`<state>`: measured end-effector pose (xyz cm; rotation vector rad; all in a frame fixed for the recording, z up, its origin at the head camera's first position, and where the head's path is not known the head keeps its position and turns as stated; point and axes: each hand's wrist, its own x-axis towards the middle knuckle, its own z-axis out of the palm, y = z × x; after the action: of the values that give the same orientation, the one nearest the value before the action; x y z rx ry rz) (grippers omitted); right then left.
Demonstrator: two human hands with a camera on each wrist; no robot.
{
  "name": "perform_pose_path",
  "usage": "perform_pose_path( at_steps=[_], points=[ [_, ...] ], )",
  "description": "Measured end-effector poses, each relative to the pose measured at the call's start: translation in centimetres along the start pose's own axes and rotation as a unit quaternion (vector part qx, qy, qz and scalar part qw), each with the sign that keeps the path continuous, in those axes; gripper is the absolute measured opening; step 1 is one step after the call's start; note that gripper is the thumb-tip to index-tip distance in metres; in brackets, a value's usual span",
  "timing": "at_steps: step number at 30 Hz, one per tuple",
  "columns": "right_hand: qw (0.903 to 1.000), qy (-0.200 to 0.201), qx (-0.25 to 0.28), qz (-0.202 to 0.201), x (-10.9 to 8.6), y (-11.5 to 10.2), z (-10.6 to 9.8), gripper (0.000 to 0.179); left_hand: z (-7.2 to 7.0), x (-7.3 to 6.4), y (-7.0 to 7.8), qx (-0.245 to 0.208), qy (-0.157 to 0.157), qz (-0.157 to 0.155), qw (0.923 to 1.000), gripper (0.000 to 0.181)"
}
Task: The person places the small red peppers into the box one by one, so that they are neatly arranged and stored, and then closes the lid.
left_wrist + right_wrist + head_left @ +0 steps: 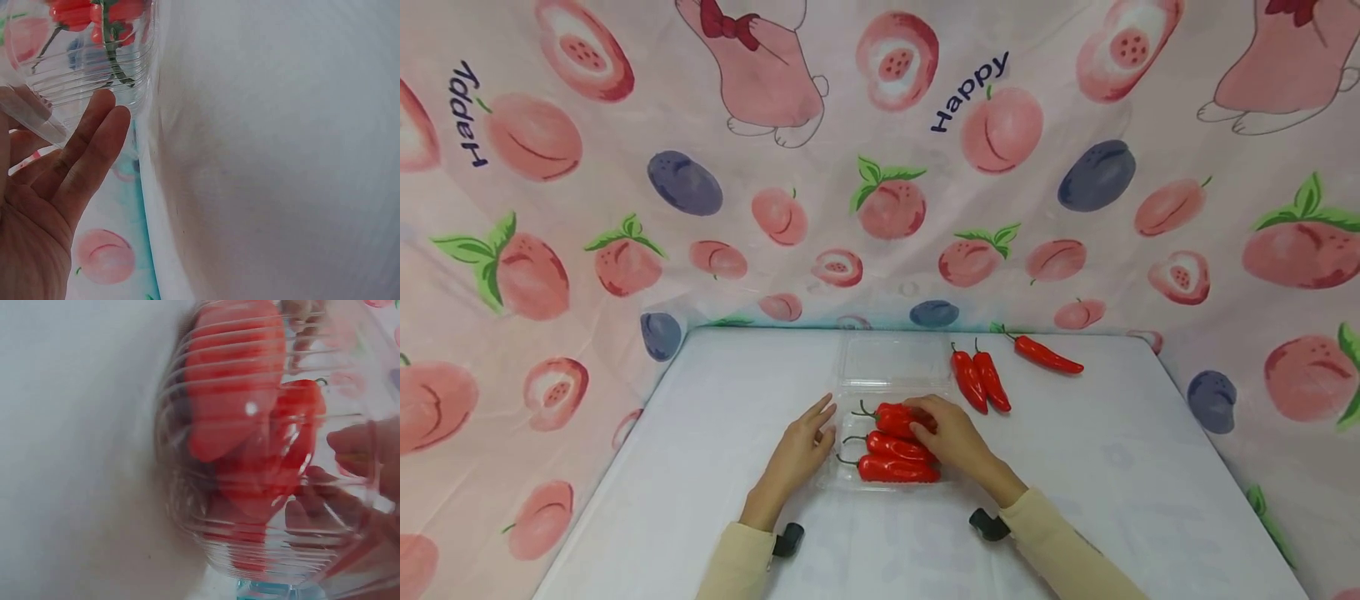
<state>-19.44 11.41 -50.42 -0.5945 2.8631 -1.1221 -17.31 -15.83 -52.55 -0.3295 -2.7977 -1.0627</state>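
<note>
A clear plastic clamshell box (887, 488) lies open on the table, its lid (895, 360) folded back. Three red chili peppers are in its base, stems to the left: a front one (898, 468), a middle one (895, 446) and a back one (891, 415). My right hand (951, 437) holds the back chili by its right end, thumb and fingers about it. Through the ribbed wall, the right wrist view shows red chilies (237, 381) beside the fingers. My left hand (801, 446) touches the box's left wall with extended fingers (103, 150).
To the right of the lid lie two red chilies side by side, one (968, 381) and another (992, 381). A further chili (1048, 355) lies near the table's back edge. The white table (1112, 483) meets a fruit-printed cloth (820, 208) at the back and sides.
</note>
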Motion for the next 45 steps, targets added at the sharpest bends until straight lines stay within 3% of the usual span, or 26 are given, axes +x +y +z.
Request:
perform_pose_path(
  at_steps=[11,18,34,45],
  points=[
    [0.9968,0.024,0.073,0.021,-0.5,-0.5,-2.0,0.041,0.2,0.0,0.1,0.003,-0.001,-0.020,0.9998,0.045],
    [0.9940,0.013,0.103,0.032,-0.7,-0.7,-3.0,0.043,0.3,0.0,0.1,0.003,-0.003,-0.025,0.9997,0.045],
    [0.9934,0.048,0.102,-0.021,-1.7,-1.5,-6.0,0.040,0.4,0.0,-0.1,0.008,0.003,-0.020,0.9998,0.045],
    [0.9934,0.090,0.055,-0.045,-2.2,-1.0,-8.3,0.038,0.2,0.0,0.1,0.003,-0.002,-0.022,0.9998,0.046]
  ],
)
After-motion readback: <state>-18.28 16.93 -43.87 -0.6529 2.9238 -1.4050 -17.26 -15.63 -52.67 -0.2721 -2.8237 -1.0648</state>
